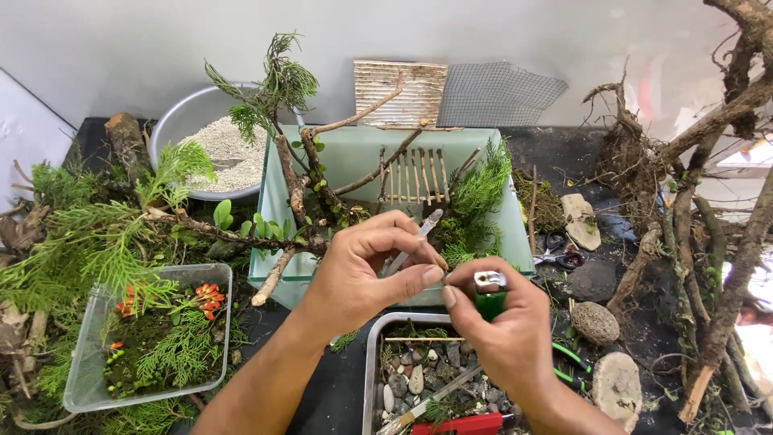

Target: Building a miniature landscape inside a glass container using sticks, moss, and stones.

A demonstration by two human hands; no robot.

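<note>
While right hand [503,322] grip clamps green lighter [489,295], left hand [362,270] grip pinches thin stick [416,238] above metal tray [372,362].

Hidden and cut-off parts around the hands

The right hand [503,326] covers most of the green lighter [489,296]; only its metal top and a strip of body show. The left hand [362,270] hides the lower end of the thin pale stick [420,234]. The metal tray [378,362] of pebbles and the red-handled tool [459,424] run off the bottom edge. The scissors [560,256] are too small to make out clearly.
</note>
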